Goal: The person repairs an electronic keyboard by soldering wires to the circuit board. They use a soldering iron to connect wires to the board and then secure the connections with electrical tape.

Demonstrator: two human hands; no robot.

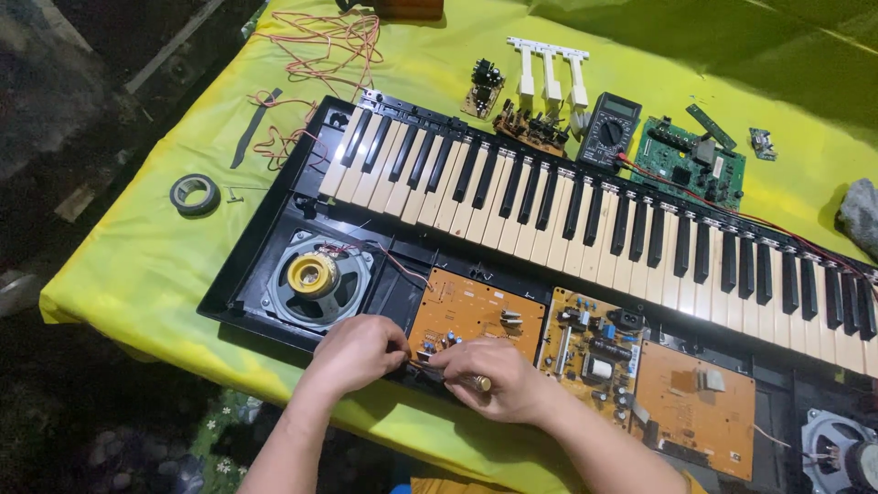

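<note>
Hands were both at the near edge of the orange circuit board (476, 316) in the opened keyboard (585, 210): your left hand (355, 352) pinched narrow on it, right hand (489, 380) gripping something small and dark. Step looked like board-edge work beside the speaker (314, 276).

Single head cam, so you look steeply down from the near edge of the table (137, 265), fairly close. The opened keyboard (567, 210) runs diagonally across frame; both forearms enter from bottom centre. No second view.
</note>
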